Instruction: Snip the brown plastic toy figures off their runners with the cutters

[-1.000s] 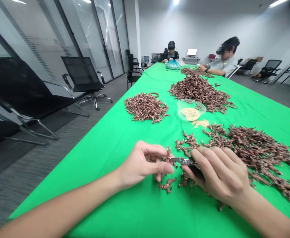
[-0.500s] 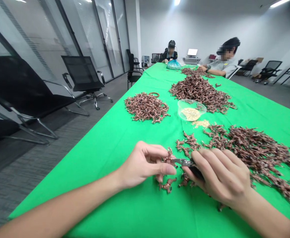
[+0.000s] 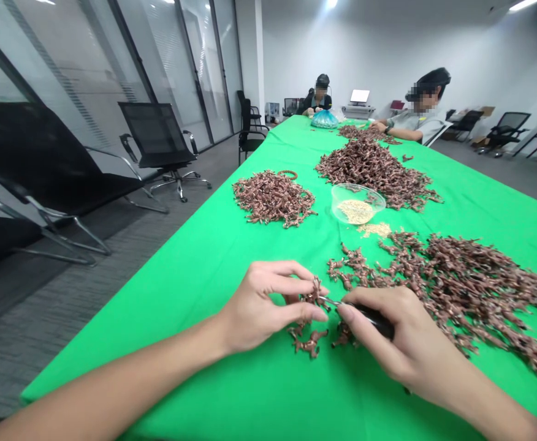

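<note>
Between the thumb and fingers of my left hand [image 3: 259,306] is a small brown animal figurine [image 3: 315,293], shaped like a horse. My right hand [image 3: 404,334] is closed round the black handle of a small knife [image 3: 379,321]. Its thin metal blade points left and meets the figurine; the exact contact spot is too small to make out. Just below my left fingers, another brown figurine [image 3: 311,344] lies on the green cloth [image 3: 232,386]. A few more lie partly hidden under my right hand.
A large heap of figurines [image 3: 480,275] spreads to the right. Farther off are a smaller heap [image 3: 273,199], a big heap [image 3: 374,168] and a clear bowl [image 3: 358,208] of pale bits, some spilled beside it. Two people sit at the far end; chairs [image 3: 158,135] stand left.
My right hand has turned, with its thumb now on top along the knife and the blade seen more edge-on. The left hand keeps the figurine in nearly the same place. The view has shifted slightly.
</note>
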Action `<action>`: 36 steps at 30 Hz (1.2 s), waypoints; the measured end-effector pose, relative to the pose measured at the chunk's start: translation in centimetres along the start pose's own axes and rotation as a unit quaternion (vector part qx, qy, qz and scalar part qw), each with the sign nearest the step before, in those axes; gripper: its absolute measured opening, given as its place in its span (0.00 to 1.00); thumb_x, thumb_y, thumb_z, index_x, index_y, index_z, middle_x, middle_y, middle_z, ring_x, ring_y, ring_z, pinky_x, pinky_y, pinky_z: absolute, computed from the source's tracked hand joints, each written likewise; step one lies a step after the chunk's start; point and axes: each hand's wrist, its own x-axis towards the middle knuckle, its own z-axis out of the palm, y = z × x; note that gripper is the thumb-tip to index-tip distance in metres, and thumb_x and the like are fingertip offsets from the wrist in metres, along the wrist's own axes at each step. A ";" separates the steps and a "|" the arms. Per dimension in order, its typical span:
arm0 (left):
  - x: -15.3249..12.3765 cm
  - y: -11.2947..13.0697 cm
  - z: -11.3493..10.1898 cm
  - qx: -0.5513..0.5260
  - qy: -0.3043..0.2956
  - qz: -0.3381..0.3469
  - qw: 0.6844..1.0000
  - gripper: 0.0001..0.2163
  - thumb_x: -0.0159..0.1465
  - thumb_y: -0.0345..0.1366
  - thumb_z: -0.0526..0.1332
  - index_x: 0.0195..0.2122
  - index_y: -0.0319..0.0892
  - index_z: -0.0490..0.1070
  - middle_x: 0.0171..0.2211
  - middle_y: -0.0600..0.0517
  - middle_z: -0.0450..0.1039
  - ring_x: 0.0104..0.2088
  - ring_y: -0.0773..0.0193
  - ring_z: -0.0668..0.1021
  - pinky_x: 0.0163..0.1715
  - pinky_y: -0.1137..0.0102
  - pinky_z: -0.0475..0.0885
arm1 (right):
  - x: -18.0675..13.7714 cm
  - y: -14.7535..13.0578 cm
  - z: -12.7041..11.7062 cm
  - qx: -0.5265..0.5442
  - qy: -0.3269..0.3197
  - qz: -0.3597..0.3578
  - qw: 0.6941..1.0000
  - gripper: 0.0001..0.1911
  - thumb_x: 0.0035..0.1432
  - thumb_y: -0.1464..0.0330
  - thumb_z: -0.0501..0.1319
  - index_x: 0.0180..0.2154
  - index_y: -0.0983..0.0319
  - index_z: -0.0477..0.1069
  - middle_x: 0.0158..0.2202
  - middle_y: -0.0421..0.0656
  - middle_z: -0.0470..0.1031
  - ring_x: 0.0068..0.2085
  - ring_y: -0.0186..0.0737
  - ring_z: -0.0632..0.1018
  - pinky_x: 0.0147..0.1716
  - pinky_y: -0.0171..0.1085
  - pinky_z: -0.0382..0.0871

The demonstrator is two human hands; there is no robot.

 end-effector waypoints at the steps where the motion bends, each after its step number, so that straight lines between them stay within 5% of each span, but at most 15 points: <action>1: 0.0 0.0 0.0 0.000 0.001 -0.001 1.000 0.08 0.56 0.34 0.72 0.36 0.39 0.83 0.37 0.46 0.79 0.36 0.61 0.80 0.41 0.67 0.75 | 0.0 -0.1 -0.1 0.006 0.000 0.005 1.000 0.13 0.68 0.63 0.55 0.34 0.60 0.73 0.23 0.37 0.72 0.22 0.32 0.70 0.23 0.35 0.58; 6: 0.2 0.2 0.3 -0.056 0.015 -0.072 0.996 0.09 0.54 0.32 0.73 0.35 0.36 0.82 0.36 0.47 0.76 0.29 0.66 0.79 0.28 0.73 0.75 | 0.3 0.2 -0.2 0.034 -0.013 0.025 0.999 0.11 0.68 0.64 0.55 0.35 0.60 0.73 0.23 0.36 0.71 0.23 0.31 0.70 0.24 0.34 0.61; 9: 0.2 0.1 0.3 -0.121 0.020 -0.119 0.985 0.10 0.54 0.32 0.73 0.36 0.35 0.81 0.36 0.48 0.75 0.23 0.70 0.77 0.23 0.74 0.75 | 0.3 1.1 0.0 -0.049 0.066 -0.041 0.996 0.07 0.66 0.66 0.57 0.39 0.62 0.71 0.29 0.40 0.73 0.28 0.34 0.72 0.28 0.36 0.64; 15: 0.1 -0.4 0.3 -0.206 -0.002 -0.135 0.969 0.08 0.54 0.30 0.73 0.35 0.35 0.81 0.33 0.51 0.74 0.21 0.72 0.76 0.19 0.77 0.74 | 0.2 2.1 0.1 -0.299 0.175 -0.207 0.915 0.16 0.58 0.66 0.66 0.44 0.68 0.69 0.36 0.51 0.77 0.36 0.46 0.76 0.35 0.43 0.67; 21: 0.1 -0.4 0.5 -0.242 -0.005 -0.163 0.957 0.08 0.51 0.30 0.74 0.31 0.34 0.79 0.28 0.53 0.73 0.18 0.74 0.74 0.17 0.79 0.70 | 0.1 2.2 0.1 -0.362 0.214 -0.257 0.870 0.21 0.56 0.63 0.69 0.45 0.71 0.70 0.35 0.51 0.78 0.35 0.46 0.76 0.33 0.42 0.66; 36: 0.0 -0.4 0.7 -0.261 -0.015 -0.179 0.948 0.09 0.50 0.29 0.74 0.27 0.34 0.75 0.25 0.55 0.71 0.16 0.76 0.72 0.15 0.81 0.67 | 0.1 2.2 -0.2 -0.380 0.210 -0.276 0.858 0.21 0.52 0.65 0.72 0.43 0.72 0.72 0.35 0.52 0.79 0.33 0.47 0.76 0.31 0.43 0.65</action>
